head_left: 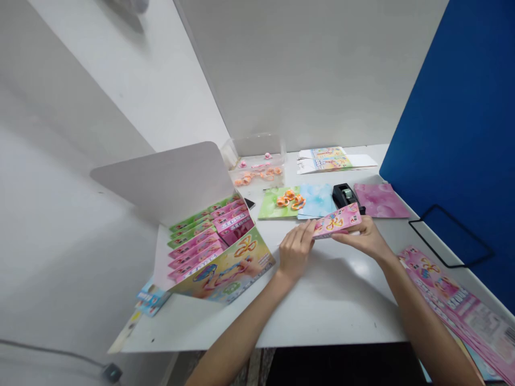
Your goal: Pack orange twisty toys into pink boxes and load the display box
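Both my hands hold a small pink printed box (337,220) just above the white table (322,305). My left hand (295,249) pinches its left end with the fingers closed on it. My right hand (364,236) grips the box from below and behind at its right end. To the left stands an open display carton (225,268) with its lid up, filled with several pink and green small boxes (209,230). Just behind the held box sits a black tape dispenser (345,195).
Green, blue and pink cards (317,201) lie behind, with orange rings (290,200) on the green one. A clear plastic tub (257,161) holds more rings. Flat printed sheets (333,160) lie at the back. A stack of flat pink box blanks (454,305) lies right. A blue partition (462,134) bounds the right side.
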Demonstrator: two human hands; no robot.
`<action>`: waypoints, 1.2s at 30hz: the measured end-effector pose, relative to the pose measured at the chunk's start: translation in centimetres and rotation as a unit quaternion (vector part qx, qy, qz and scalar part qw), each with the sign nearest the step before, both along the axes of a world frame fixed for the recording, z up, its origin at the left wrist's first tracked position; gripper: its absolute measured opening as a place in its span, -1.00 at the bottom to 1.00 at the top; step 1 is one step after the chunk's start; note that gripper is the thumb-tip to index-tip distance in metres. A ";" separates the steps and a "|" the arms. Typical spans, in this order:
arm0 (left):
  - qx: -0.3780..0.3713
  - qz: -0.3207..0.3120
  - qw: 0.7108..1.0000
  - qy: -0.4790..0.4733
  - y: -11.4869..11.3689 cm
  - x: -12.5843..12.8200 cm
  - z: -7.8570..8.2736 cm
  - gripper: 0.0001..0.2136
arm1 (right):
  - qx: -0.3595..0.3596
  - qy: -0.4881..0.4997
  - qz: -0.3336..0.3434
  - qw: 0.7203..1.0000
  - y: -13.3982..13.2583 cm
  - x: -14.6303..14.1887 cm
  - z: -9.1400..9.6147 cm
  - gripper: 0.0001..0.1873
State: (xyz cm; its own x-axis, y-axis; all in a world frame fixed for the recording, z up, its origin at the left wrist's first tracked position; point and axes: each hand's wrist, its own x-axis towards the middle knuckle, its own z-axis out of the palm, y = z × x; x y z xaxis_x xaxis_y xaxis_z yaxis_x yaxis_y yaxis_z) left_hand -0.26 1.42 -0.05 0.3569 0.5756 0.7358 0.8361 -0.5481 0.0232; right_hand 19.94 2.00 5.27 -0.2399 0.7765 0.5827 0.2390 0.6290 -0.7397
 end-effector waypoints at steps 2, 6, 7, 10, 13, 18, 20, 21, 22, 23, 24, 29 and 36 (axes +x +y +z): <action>-0.003 -0.013 1.000 0.002 0.1 0.1 -0.3 -0.55 | 0.011 -0.019 0.009 1.000 -0.1 0.2 0.3 -0.78; -0.023 -0.049 0.999 -0.004 0.4 0.1 -1.0 -0.48 | 0.018 -0.045 0.008 0.999 -0.8 0.2 1.2 -0.73; -0.032 -0.060 0.998 -0.015 0.5 0.1 -1.1 -0.46 | 0.014 -0.037 -0.001 0.999 -0.9 0.2 1.3 -0.74; -0.077 -0.119 0.987 -0.078 0.6 0.0 -1.1 -0.43 | -0.009 0.050 -0.023 0.998 -0.8 0.5 1.4 -0.59; -0.172 -0.208 0.949 -0.162 0.0 0.2 -0.5 -0.52 | -0.042 0.168 -0.045 0.984 -0.2 1.2 1.0 -0.39; -0.447 -0.267 0.790 -0.325 -1.9 1.5 1.4 -0.66 | -0.114 0.236 -0.060 0.963 1.0 1.7 0.5 -0.52; -0.539 -0.311 0.677 -0.392 -2.5 2.2 1.9 -0.56 | -0.162 0.271 -0.029 0.948 1.3 1.6 0.3 -0.51; -0.574 -0.335 0.618 -0.420 -2.7 2.5 1.9 -0.50 | -0.183 0.288 -0.017 0.940 1.4 1.5 0.2 -0.51; -0.600 -0.350 0.566 -0.444 -2.8 2.8 1.9 -0.46 | -0.200 0.301 -0.011 0.932 1.5 1.4 0.0 -0.51; -0.621 -0.353 0.524 -0.464 -2.9 3.0 1.7 -0.42 | -0.215 0.305 -0.005 0.928 1.7 1.3 -0.1 -0.52; -0.639 -0.345 0.494 -0.478 -2.9 3.2 1.5 -0.40 | -0.229 0.300 -0.003 0.926 1.8 1.2 -0.4 -0.54; -0.681 -0.259 0.461 -0.506 -2.3 3.6 0.3 -0.40 | -0.276 0.222 -0.013 0.935 2.6 1.0 -1.4 -0.60; -0.481 -0.207 0.638 -0.565 -1.3 3.4 0.3 -0.37 | -0.316 0.209 0.029 0.925 2.8 0.1 -2.0 -0.69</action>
State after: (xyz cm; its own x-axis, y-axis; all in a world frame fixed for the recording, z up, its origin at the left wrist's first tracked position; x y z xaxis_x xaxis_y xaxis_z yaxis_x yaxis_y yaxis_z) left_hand 3.19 0.09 0.21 0.1800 0.9830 0.0359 -0.2243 0.0055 0.9745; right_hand 20.06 4.81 3.27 -0.1483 0.9865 0.0688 -0.1717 0.0428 -0.9842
